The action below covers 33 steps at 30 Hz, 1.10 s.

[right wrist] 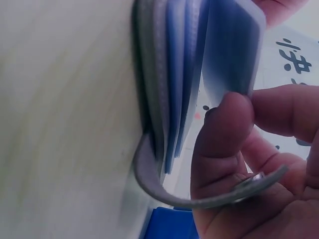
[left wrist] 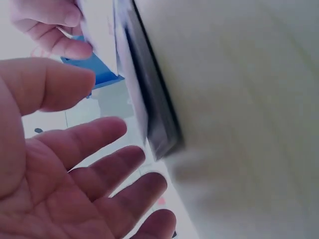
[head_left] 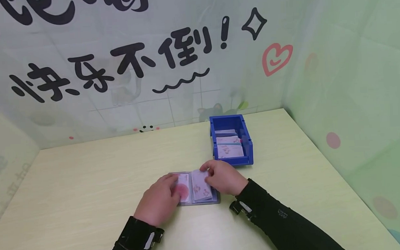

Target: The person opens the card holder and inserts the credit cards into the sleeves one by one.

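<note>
A small card holder (head_left: pixel 219 200) with plastic sleeve pages lies spread on the table. Its left page (head_left: pixel 185 179) shows a card with a pink round print. My left hand (head_left: pixel 159 202) rests at that side; in the left wrist view its fingers are loosely spread beside the holder's edge. With thumb and forefinger, my right hand (head_left: pixel 225 177) pinches the edge of a raised, tilted page (head_left: pixel 201 186) that bears a pale printed card. In the right wrist view, more bluish sleeves (right wrist: pixel 174 74) lie beneath, and a grey strap (right wrist: pixel 174 199) with a metal snap curves out below my thumb.
Behind my right hand stands a blue plastic bin (head_left: pixel 236 161) with several pale printed cards (head_left: pixel 230 151) in it. The light wooden table (head_left: pixel 89 187) meets a printed cloth backdrop (head_left: pixel 137 116) at the back and a green cloth (head_left: pixel 351 97) on the right.
</note>
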Available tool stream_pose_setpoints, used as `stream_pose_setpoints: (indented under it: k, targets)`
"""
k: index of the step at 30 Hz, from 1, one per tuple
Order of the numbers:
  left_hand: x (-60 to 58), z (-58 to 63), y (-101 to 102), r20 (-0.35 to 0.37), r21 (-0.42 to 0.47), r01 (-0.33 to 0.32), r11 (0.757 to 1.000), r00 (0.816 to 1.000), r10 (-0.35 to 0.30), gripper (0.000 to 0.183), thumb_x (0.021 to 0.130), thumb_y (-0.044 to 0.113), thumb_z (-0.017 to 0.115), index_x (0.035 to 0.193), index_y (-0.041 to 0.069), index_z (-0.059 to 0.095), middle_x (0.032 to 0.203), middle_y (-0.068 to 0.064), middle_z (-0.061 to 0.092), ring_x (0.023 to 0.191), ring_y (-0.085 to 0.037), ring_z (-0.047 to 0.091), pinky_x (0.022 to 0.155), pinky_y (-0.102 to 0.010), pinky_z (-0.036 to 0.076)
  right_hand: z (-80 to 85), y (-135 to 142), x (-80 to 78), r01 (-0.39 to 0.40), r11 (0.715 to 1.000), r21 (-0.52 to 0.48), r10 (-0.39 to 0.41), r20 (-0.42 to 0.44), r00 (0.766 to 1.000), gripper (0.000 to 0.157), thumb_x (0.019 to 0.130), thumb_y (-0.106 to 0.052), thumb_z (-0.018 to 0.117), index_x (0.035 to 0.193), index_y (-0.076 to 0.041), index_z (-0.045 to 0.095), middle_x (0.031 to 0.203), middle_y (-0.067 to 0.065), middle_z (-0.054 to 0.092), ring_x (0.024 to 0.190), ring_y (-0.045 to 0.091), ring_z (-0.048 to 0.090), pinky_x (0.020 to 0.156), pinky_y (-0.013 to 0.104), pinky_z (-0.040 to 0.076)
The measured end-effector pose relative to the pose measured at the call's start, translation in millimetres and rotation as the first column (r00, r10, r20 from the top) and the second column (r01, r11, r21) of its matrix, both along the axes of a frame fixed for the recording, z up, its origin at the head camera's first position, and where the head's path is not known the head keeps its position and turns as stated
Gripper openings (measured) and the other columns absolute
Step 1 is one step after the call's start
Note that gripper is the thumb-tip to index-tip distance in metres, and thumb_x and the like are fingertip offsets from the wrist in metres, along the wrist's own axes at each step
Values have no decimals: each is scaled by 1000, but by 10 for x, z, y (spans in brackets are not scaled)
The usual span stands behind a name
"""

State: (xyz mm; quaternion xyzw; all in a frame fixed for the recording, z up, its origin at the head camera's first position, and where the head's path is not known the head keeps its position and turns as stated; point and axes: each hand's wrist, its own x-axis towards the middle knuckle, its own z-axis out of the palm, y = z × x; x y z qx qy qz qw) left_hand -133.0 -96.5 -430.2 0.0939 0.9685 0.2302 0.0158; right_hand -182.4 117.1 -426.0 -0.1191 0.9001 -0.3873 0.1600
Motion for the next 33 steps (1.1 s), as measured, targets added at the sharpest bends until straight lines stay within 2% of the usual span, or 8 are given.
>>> stream_pose_setpoints:
  k: [4, 11, 16, 22, 25, 29, 33]
  targets:
    - [-8, -23, -25, 26, -28, 9, 1000, 1000, -8, 44, 87, 30, 62, 125, 9, 60, 132, -7, 52, 114, -25, 48, 93, -49, 43, -3, -8, 7, -1, 1000, 22, 1, -13, 1000, 16, 89, -13, 59, 105, -12, 65, 87, 4, 56, 82, 17, 52, 64, 29, 46]
    - [21, -2, -31, -10, -97, 20, 995, 1000, -21, 34, 83, 32, 64, 110, 11, 69, 113, -4, 62, 97, -21, 55, 84, -44, 49, 26, -36, 42, 10, 999, 51, -7, -56, 998, 19, 93, -21, 56, 105, -12, 66, 94, -2, 60, 83, 15, 52, 76, 31, 50]
    - [51, 34, -19, -1, -115, 31, 993, 999, -32, 33, 81, 33, 66, 106, 13, 70, 100, -4, 62, 84, -18, 54, 78, -42, 49, 55, -57, 83, -6, 999, 44, 10, -79, 997, 24, 94, -22, 53, 110, -12, 66, 106, -3, 61, 87, 14, 52, 81, 33, 50]
    - [67, 48, -7, -32, -141, 55, 988, 998, -60, 32, 79, 34, 68, 104, 14, 70, 92, -2, 62, 77, -17, 53, 71, -40, 48, 91, -84, 120, -54, 999, 6, 54, -101, 993, 31, 95, -23, 49, 119, -10, 63, 119, 0, 59, 98, 12, 49, 90, 37, 46]
    - [67, 39, -8, -34, -145, 52, 988, 998, -57, 32, 79, 35, 68, 104, 15, 70, 93, -2, 62, 77, -17, 53, 71, -40, 47, 103, -92, 138, -73, 997, -17, 71, -87, 994, 33, 95, -22, 50, 123, -10, 61, 121, 0, 58, 95, 13, 51, 81, 37, 49]
    - [56, 29, -9, -26, -146, 50, 988, 998, -54, 32, 79, 35, 69, 104, 14, 70, 94, -2, 62, 78, -18, 52, 72, -40, 47, 114, -94, 156, -112, 993, -32, 109, -82, 991, 36, 94, -22, 51, 128, -11, 57, 123, -1, 57, 82, 12, 54, 66, 32, 48]
    - [52, 30, -6, -18, -146, 50, 988, 998, -53, 32, 80, 36, 69, 103, 14, 69, 94, -2, 61, 77, -18, 51, 71, -41, 47, 105, -84, 161, -169, 984, -64, 162, -101, 982, 39, 94, -22, 52, 131, -10, 54, 126, 1, 55, 76, 10, 55, 66, 29, 49]
